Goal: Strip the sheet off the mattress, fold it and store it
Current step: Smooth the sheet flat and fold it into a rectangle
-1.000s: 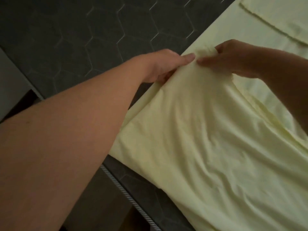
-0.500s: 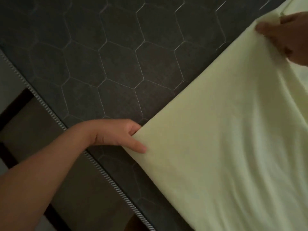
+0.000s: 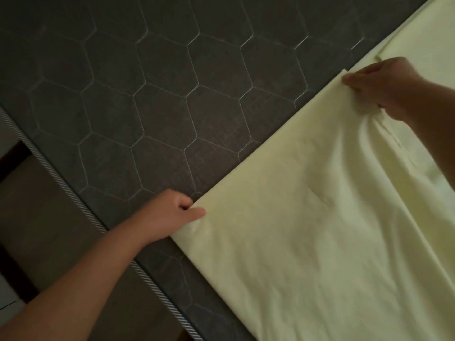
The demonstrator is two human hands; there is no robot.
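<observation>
One pale yellow sheet [image 3: 307, 242], spread in folded layers; one dark grey mattress [image 3: 152, 99], quilted in a hexagon pattern; one striped piping cord [image 3: 73, 193] along the mattress edge; two bare hands, one left hand [image 3: 170, 215] and one right hand [image 3: 384, 87], each pinching one corner of the sheet, so two corners held; two bare forearms; hexagons on the mattress too many and too cut off by the frame edges for a sure count.
</observation>
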